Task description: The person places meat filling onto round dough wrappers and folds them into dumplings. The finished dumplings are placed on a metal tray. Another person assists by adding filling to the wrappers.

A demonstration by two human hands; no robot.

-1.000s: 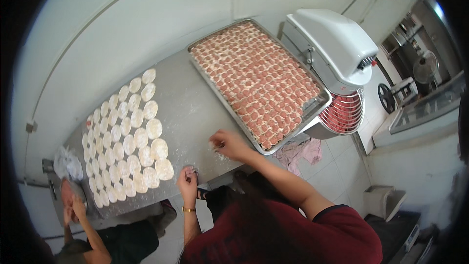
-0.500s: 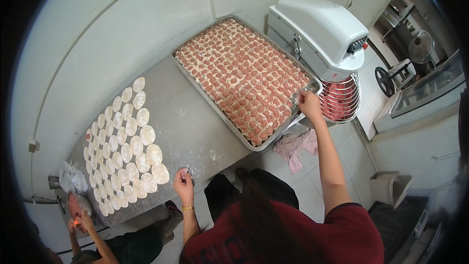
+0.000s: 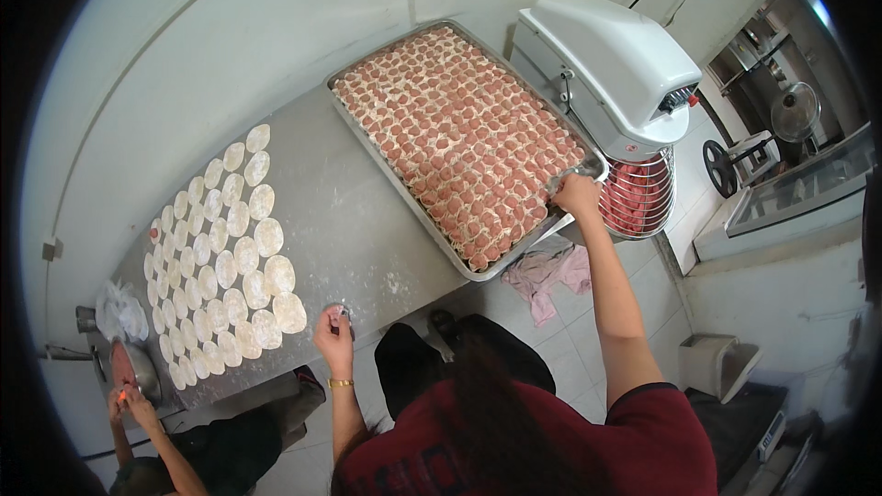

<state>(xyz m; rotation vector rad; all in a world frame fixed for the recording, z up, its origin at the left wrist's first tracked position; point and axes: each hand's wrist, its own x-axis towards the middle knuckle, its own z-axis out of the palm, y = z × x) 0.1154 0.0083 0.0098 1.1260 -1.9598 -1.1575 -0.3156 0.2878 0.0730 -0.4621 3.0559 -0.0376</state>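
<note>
A large metal tray (image 3: 397, 186) is packed with rows of small open-topped dumplings (image 3: 459, 129) with pink meat filling and pale wrappers. At the tray's near right corner my right hand (image 3: 577, 195) reaches in, fingers closed and pointing down, and what they grip is hidden. Just over the table's front edge is my left hand (image 3: 333, 329), its fingertips pinched around something small and greyish that I cannot make out. To its left, rows of round floured dough wrappers (image 3: 246, 255) lie flat on the steel table (image 3: 317, 165).
A white mixer (image 3: 611, 64) with a wire guard (image 3: 638, 197) over pink meat stands right of the tray. A pink cloth (image 3: 547, 280) hangs below the tray's corner. At the far left another person's hands (image 3: 129, 400) work beside a metal bowl (image 3: 142, 369) and a plastic bag (image 3: 121, 312).
My right hand has turned its fingers further down at the tray's corner. My left hand stays by the table edge, still pinched. The whole view has tilted slightly.
</note>
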